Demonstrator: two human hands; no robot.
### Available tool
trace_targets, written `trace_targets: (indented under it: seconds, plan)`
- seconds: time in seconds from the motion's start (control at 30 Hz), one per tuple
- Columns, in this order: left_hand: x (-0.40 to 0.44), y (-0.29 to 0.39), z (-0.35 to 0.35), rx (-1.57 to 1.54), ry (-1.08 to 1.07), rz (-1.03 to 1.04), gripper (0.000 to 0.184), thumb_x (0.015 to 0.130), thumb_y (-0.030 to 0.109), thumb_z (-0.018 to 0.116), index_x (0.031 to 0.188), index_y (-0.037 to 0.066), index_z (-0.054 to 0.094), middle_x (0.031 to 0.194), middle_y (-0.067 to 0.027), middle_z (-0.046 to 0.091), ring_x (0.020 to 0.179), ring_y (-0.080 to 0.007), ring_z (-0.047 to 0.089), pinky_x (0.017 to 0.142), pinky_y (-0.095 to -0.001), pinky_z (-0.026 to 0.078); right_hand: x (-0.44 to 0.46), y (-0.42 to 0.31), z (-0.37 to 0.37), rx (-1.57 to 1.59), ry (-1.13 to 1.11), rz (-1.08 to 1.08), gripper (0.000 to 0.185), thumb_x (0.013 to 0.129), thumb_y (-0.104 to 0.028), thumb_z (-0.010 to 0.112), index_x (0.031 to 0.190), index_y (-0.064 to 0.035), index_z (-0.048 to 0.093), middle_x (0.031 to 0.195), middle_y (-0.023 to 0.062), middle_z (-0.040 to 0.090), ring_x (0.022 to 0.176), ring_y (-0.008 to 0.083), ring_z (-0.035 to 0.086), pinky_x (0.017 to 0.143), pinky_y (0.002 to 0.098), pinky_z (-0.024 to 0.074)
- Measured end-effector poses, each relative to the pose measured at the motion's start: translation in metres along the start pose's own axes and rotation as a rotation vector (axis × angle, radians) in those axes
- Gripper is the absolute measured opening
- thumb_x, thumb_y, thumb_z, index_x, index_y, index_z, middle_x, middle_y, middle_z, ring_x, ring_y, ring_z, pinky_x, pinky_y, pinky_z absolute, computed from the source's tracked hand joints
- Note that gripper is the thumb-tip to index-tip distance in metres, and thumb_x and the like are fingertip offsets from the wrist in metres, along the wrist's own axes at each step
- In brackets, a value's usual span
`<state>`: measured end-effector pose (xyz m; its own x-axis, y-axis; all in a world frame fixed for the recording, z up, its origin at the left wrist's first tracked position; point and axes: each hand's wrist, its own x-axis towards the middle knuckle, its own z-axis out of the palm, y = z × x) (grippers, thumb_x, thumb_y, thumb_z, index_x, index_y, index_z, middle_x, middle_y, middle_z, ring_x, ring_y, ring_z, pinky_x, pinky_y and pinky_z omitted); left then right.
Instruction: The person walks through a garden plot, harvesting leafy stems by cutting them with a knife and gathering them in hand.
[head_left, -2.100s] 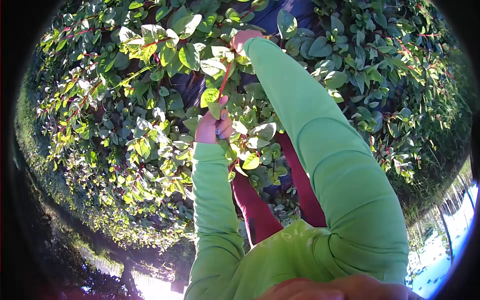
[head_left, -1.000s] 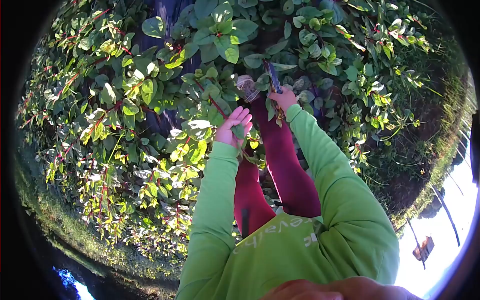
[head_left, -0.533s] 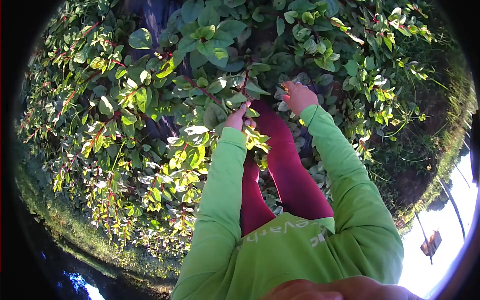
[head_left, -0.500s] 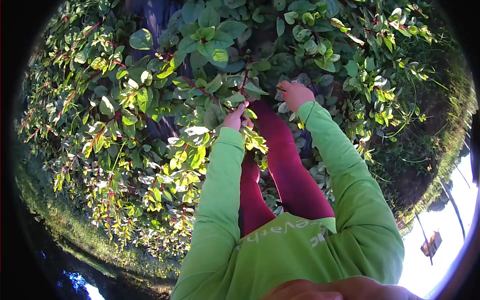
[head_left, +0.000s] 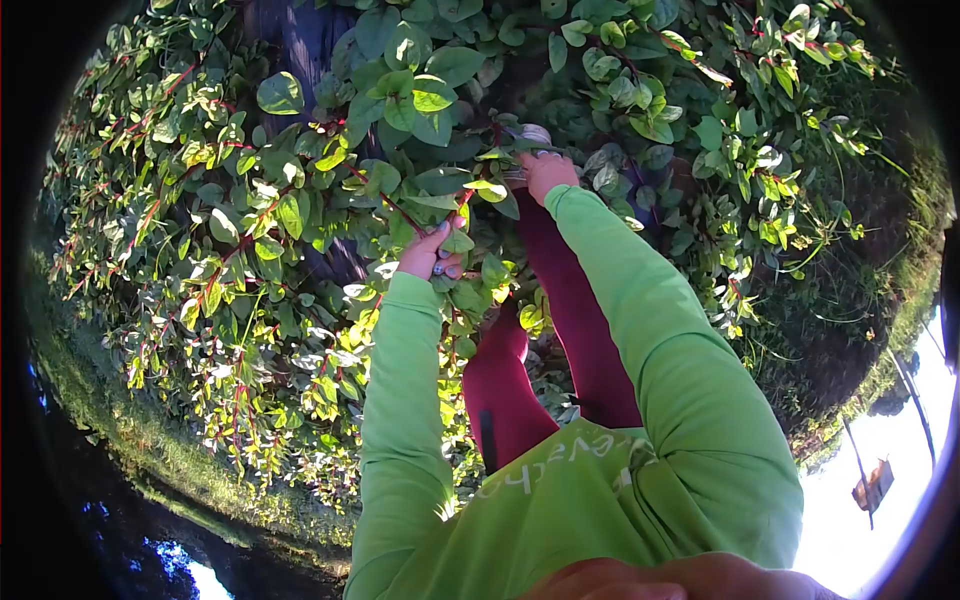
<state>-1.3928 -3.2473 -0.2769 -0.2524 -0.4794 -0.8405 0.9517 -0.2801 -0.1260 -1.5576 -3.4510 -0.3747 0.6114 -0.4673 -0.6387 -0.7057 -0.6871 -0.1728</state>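
My left hand (head_left: 432, 255) is closed around a leafy red stem (head_left: 463, 203), with green leaves sticking out past the fingers. A second red stem (head_left: 397, 211) slants up and left from the same hand. My right hand (head_left: 548, 172) is reaching in among the leaves, up and to the right of the left one. Its fingers are bent together and partly covered by foliage, so what they hold cannot be made out. Part of a pale shoe (head_left: 533, 132) shows just beyond it.
Dense red-stemmed plants (head_left: 240, 230) surround both hands. Dark ground sheeting (head_left: 305, 50) shows between rows at the upper left. My legs in maroon leggings (head_left: 575, 310) stand among the plants. Grass (head_left: 890, 290) borders the right side.
My left hand has moved left and slightly down with the stem, away from the leg. The right hand has shifted left and inward, into the leaves near the shoe.
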Motion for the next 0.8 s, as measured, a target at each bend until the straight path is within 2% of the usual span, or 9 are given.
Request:
trace_targets:
  seconds: [0.17,0.27,0.33,0.43,0.53,0.57,0.63,0.73,0.8]
  plan:
    - [-0.031,-0.022,0.038,0.080,-0.038,0.047,0.029,0.096,0.031,0.046,0.117,0.014,0.054,0.062,0.0035,0.044,0.040,-0.0064,0.028,0.043,-0.0231,0.026,-0.017,0.075,-0.027,-0.079,0.032,0.150,0.024,0.083,-0.021,0.051,0.105,-0.0223,0.062,0.094,0.0079,0.062,0.092,0.0263,0.061,0.077,0.0424,0.0455]
    - [-0.062,-0.032,0.056,0.057,0.071,0.128,0.034,0.096,0.033,0.046,0.121,0.009,0.051,0.056,0.0038,0.038,0.039,-0.0062,0.030,0.043,-0.0255,0.034,-0.033,0.098,-0.082,-0.028,0.096,0.165,0.023,0.082,-0.025,0.057,0.105,-0.0198,0.062,0.098,0.0095,0.061,0.091,0.0295,0.062,0.077,0.0428,0.0471]
    - [-0.066,-0.037,0.063,-0.176,-0.170,0.057,0.042,0.095,0.038,0.047,0.125,0.009,0.048,0.055,0.0035,0.039,0.039,-0.0056,0.032,0.046,-0.0245,0.038,-0.045,0.097,-0.132,0.373,0.444,0.305,0.030,0.078,-0.029,0.066,0.105,-0.0164,0.060,0.102,0.0102,0.059,0.092,0.0312,0.061,0.077,0.0424,0.0486]
    - [-0.050,-0.046,0.084,-0.109,-0.056,-0.026,0.046,0.094,0.041,0.048,0.129,0.011,0.044,0.054,0.0031,0.039,0.039,-0.0067,0.034,0.049,-0.0253,0.041,-0.026,0.123,-0.139,0.403,0.662,0.540,0.045,0.075,-0.030,0.070,0.117,-0.0176,0.057,0.110,0.0097,0.058,0.094,0.0298,0.061,0.080,0.0410,0.0493]
    - [-0.013,-0.043,0.109,-0.010,0.113,0.039,0.033,0.090,0.031,0.059,0.116,0.012,0.053,0.077,-0.0038,0.056,0.060,-0.0161,0.054,0.065,-0.0371,0.051,0.007,0.137,-0.133,0.459,0.180,0.828,0.056,0.070,-0.032,0.071,0.123,-0.0224,0.055,0.108,0.0123,0.063,0.095,0.0297,0.063,0.082,0.0401,0.0491]
    - [-0.003,-0.038,0.118,-0.081,0.134,0.022,0.029,0.089,0.028,0.061,0.111,0.010,0.055,0.087,-0.0059,0.059,0.070,-0.0193,0.059,0.070,-0.0398,0.053,0.010,0.134,-0.131,0.467,0.175,0.830,0.056,0.070,-0.032,0.071,0.123,-0.0224,0.055,0.108,0.0123,0.063,0.095,0.0297,0.063,0.082,0.0401,0.0491]
    - [0.029,-0.029,0.126,-0.162,0.167,0.046,0.027,0.089,0.029,0.061,0.105,0.009,0.055,0.108,-0.0082,0.056,0.101,-0.0250,0.057,0.080,-0.0433,0.052,0.011,0.128,-0.127,0.641,0.133,0.803,0.044,0.069,-0.028,0.069,0.111,-0.0178,0.062,0.087,0.0116,0.068,0.084,0.0286,0.066,0.075,0.0391,0.0504]
    - [0.083,-0.014,0.116,-0.083,0.092,0.044,0.031,0.091,0.032,0.057,0.113,0.011,0.053,0.118,-0.0118,0.056,0.097,-0.0245,0.060,0.084,-0.0428,0.050,-0.013,0.097,-0.143,0.769,0.149,0.675,0.028,0.070,-0.024,0.069,0.094,-0.0087,0.064,0.061,0.0073,0.061,0.053,0.0187,0.060,0.054,0.0325,0.0468]
    - [0.093,0.000,0.139,0.003,0.126,-0.052,0.041,0.089,0.040,0.056,0.118,0.010,0.053,0.118,-0.0098,0.058,0.091,-0.0213,0.062,0.080,-0.0358,0.051,-0.033,0.076,-0.146,0.929,0.114,0.589,0.024,0.071,-0.022,0.070,0.086,-0.0051,0.063,0.061,0.0062,0.061,0.054,0.0159,0.060,0.053,0.0311,0.0458]
